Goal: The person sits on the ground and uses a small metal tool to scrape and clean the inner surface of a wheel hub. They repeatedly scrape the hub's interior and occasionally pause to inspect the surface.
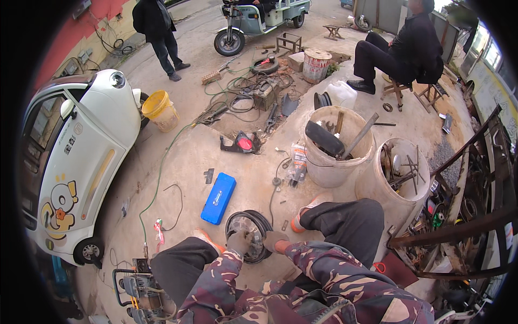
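Note:
A round wheel part point(245, 221), with a silvery middle and a dark rim, lies on the concrete between my feet. My left hand point(239, 242) in a greyish glove is closed on its middle, near the left side. My right hand point(275, 241), also gloved, grips the right edge of the rim. The fingertips of both are partly hidden. A closed blue plastic case point(218, 197) lies just beyond my left foot. A dark cord point(272, 205) runs over the ground beside the wheel part.
White car point(81, 162), yellow bucket point(161, 110) and compressor point(143, 291) are at left. Two tool buckets point(337, 173) point(400, 191) and scrap metal stand right. Hoses point(237, 92) and tools lie ahead. A person point(159, 29) stands, another point(402, 59) sits; someone rides a tricycle point(259, 24).

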A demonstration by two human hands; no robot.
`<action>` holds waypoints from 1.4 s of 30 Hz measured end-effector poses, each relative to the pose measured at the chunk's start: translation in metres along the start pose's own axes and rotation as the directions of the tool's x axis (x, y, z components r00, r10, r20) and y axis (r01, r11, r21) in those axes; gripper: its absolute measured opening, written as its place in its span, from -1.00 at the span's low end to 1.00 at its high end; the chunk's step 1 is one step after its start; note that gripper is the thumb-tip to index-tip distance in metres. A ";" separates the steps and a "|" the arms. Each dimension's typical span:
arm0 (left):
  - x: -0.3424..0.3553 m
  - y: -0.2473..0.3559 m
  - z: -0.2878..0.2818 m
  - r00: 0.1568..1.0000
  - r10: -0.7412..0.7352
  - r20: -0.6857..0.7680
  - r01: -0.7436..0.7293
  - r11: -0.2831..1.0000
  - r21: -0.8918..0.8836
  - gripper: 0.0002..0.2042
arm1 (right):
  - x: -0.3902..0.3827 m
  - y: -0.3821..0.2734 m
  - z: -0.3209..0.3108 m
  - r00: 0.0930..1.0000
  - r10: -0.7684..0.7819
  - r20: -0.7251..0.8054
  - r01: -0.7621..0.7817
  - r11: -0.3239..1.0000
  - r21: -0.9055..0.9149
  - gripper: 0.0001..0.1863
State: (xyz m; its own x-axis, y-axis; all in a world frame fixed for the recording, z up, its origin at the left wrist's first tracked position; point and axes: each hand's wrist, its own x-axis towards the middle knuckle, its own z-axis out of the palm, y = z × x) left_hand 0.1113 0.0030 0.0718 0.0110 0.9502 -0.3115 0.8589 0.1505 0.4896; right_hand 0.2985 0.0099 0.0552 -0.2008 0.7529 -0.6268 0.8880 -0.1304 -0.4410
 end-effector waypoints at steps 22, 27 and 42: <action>0.008 -0.001 0.018 0.993 -0.026 -0.113 0.016 0.996 -0.087 -0.65 | 0.005 0.000 0.000 0.999 0.028 0.019 -0.027 0.998 -0.053 -0.48; 0.021 -0.010 0.017 0.868 -0.257 0.425 0.494 0.366 -0.789 -0.68 | 0.005 0.000 0.000 0.998 0.037 0.043 -0.035 0.999 -0.039 -0.45; 0.015 -0.002 0.004 0.849 -0.384 0.362 0.520 0.489 -0.701 -0.63 | 0.008 0.000 -0.002 0.998 0.037 0.059 -0.033 0.997 -0.073 -0.45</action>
State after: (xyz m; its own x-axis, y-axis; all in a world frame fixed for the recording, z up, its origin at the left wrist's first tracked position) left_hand 0.1122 0.0155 0.0629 -0.1352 0.6506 -0.7473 0.0667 0.7585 0.6482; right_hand 0.2973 0.0170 0.0517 -0.1919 0.7082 -0.6794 0.9219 -0.1073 -0.3722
